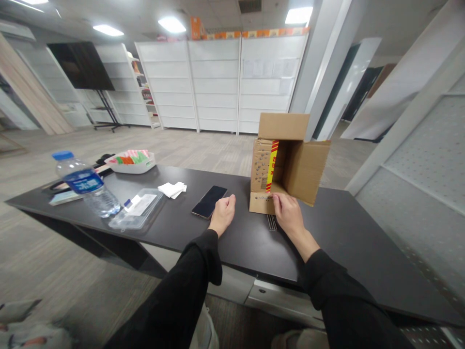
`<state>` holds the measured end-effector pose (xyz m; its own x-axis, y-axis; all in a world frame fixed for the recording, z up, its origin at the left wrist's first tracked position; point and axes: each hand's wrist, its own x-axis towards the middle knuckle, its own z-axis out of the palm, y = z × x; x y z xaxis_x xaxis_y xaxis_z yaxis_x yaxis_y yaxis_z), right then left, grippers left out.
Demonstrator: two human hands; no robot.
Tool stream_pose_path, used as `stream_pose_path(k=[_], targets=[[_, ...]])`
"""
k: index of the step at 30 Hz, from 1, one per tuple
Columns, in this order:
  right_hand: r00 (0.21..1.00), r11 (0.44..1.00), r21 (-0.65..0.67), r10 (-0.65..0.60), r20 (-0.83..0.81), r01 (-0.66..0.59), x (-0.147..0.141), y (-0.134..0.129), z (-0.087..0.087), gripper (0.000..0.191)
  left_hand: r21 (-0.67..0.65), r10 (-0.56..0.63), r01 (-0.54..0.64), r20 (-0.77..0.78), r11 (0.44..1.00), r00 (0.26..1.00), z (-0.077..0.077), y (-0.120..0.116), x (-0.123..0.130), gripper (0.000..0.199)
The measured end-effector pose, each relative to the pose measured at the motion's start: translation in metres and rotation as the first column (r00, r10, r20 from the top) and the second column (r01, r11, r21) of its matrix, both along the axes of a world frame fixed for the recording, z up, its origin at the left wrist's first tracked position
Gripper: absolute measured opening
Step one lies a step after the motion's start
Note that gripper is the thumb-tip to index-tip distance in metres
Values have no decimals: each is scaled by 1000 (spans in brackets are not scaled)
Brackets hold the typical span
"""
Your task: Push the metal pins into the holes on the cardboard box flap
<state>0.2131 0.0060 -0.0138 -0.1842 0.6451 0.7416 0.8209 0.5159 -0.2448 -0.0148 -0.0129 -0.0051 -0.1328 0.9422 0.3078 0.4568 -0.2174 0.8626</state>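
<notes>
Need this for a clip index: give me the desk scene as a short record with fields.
Left hand: fingers curled, beside a dark-screened phone; contact unclear
Right hand: at the lower flap of a cardboard box; grip unclear
Box position: on the dark desk, open side toward the camera
Box marking: yellow and red strip left of the opening
Left part of desk: bottle with blue cap, clear plastic case, white paper, white tray with colourful contents
Background: white cabinets, screen on a black stand
</notes>
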Motion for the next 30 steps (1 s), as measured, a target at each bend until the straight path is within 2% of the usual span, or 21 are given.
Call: stream_pose_path(k=[30], targets=[[989, 997, -14, -68, 134, 70, -6, 6, 0, 30, 7, -2, 3, -4, 1000, 1000, -3, 1, -1, 47]])
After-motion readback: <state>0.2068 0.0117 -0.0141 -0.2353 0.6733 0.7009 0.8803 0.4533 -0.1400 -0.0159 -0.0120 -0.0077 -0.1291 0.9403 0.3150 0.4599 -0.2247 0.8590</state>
